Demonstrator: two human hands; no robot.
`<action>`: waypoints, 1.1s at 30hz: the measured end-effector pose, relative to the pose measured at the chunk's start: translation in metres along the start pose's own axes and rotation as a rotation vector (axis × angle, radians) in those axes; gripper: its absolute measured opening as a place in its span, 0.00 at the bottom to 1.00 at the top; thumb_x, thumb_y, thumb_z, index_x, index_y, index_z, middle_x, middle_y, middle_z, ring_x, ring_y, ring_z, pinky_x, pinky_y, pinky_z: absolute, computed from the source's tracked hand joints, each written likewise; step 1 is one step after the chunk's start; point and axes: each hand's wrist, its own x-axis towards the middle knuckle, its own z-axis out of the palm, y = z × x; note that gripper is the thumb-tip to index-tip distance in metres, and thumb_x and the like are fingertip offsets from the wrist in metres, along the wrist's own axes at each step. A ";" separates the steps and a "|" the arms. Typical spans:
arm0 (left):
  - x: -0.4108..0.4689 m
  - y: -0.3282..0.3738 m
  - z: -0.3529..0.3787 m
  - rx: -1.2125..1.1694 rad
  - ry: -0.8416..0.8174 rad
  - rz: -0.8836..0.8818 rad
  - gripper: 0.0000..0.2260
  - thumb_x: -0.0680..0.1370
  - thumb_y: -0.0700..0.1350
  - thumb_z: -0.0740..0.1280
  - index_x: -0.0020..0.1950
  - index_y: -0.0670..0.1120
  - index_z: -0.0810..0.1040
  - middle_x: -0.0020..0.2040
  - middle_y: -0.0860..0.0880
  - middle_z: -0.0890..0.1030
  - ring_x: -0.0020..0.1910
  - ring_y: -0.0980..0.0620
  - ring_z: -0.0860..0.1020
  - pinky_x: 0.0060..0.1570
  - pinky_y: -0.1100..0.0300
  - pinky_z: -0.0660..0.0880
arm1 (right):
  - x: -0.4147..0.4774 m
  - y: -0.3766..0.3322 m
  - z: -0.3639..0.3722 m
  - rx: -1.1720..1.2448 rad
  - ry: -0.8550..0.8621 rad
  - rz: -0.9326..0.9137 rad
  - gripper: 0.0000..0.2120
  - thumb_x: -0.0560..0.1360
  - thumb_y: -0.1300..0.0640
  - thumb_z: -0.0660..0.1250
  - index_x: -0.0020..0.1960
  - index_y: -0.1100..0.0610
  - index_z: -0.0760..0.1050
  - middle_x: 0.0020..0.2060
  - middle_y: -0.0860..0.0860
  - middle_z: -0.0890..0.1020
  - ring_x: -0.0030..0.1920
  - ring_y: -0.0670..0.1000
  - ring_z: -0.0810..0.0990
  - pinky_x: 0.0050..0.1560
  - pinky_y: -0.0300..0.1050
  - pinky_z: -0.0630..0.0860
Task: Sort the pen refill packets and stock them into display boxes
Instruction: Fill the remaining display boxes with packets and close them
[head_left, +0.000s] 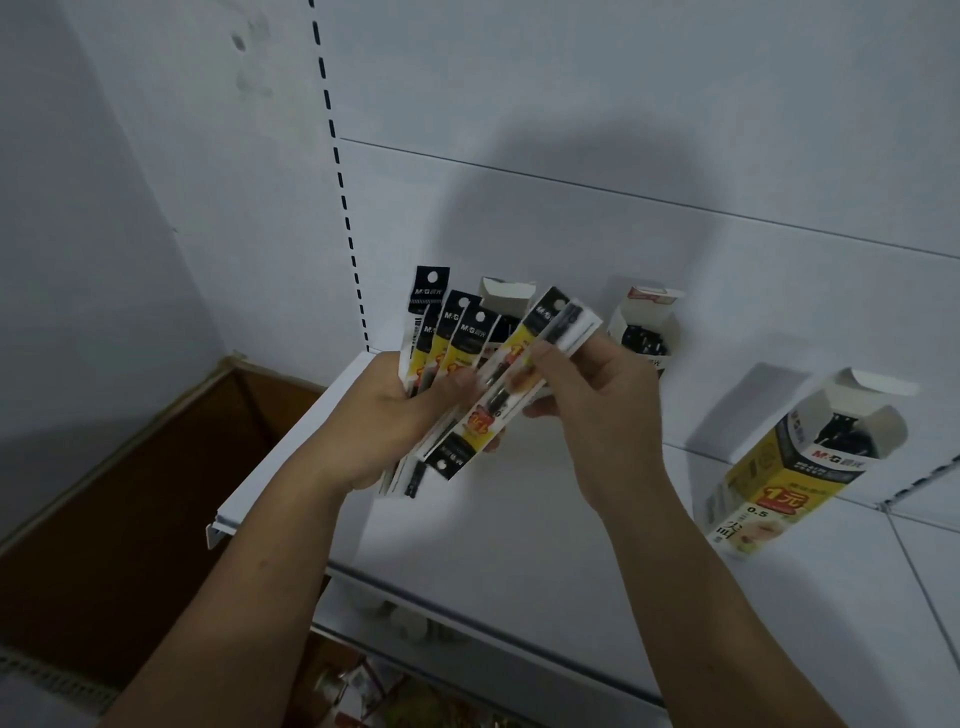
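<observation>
The left hand grips a fan of packets by their lower halves, just above the shelf. The right hand pinches one tilted packet lying across the fan. The packets look light, thin and slick, apt to bend or slip, so a mid-length pinch on the flat faces seems safest. Three open boxes stand beyond: the left box, partly behind the fan, the middle box and the right box. A brown carton sits low on the left.
</observation>
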 end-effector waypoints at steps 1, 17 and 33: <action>0.000 0.001 0.000 0.026 0.033 0.009 0.11 0.84 0.49 0.65 0.60 0.46 0.83 0.52 0.47 0.88 0.50 0.45 0.88 0.49 0.45 0.84 | 0.001 -0.003 -0.003 0.032 0.037 -0.004 0.07 0.82 0.64 0.68 0.49 0.58 0.84 0.41 0.53 0.88 0.42 0.55 0.88 0.39 0.50 0.85; 0.037 -0.011 0.008 0.139 0.240 0.009 0.20 0.75 0.48 0.78 0.65 0.60 0.79 0.52 0.65 0.86 0.34 0.61 0.79 0.38 0.64 0.76 | 0.063 -0.063 -0.015 -0.207 0.141 -0.377 0.05 0.82 0.60 0.68 0.51 0.58 0.83 0.42 0.52 0.87 0.44 0.51 0.88 0.38 0.50 0.86; 0.040 -0.011 0.013 0.159 0.232 -0.001 0.19 0.78 0.43 0.76 0.69 0.50 0.79 0.36 0.64 0.84 0.31 0.61 0.81 0.31 0.71 0.74 | 0.072 -0.027 -0.008 -0.585 -0.246 -0.315 0.06 0.81 0.54 0.71 0.47 0.51 0.85 0.38 0.47 0.85 0.35 0.49 0.78 0.34 0.32 0.68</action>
